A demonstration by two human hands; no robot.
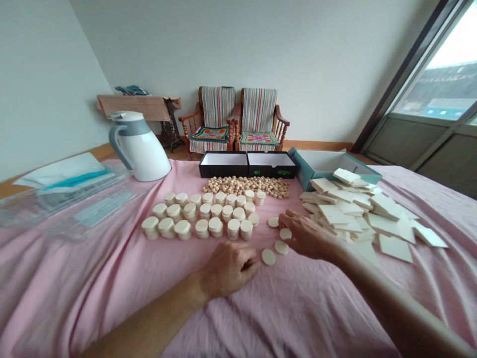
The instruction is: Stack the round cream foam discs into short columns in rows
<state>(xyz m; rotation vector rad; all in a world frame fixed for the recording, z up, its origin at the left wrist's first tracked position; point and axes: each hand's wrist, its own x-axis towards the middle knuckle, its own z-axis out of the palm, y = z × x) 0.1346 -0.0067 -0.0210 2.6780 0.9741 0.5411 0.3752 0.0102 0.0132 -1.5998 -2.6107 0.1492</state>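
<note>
My left hand (229, 268) rests on the pink cloth with its fingers curled; whatever they may hold is hidden. My right hand (307, 234) reaches over the loose round wooden discs, its fingertips at one disc (285, 233). Other single discs lie flat beside it: one (273, 222) behind, one (281, 247) in front and one (269, 257) nearer my left hand. Rows of stacked discs (215, 227) stand to the left. Behind the stacks is a pile of small round wooden beads (242, 185). Square wooden pieces (346, 209) are heaped to the right.
Two black boxes (223, 172) and a teal box (307, 179) stand at the back. A white and grey jug (147, 154) and clear plastic packaging (85, 199) are on the left. Two chairs (259, 112) stand beyond the pink-covered table (149, 293).
</note>
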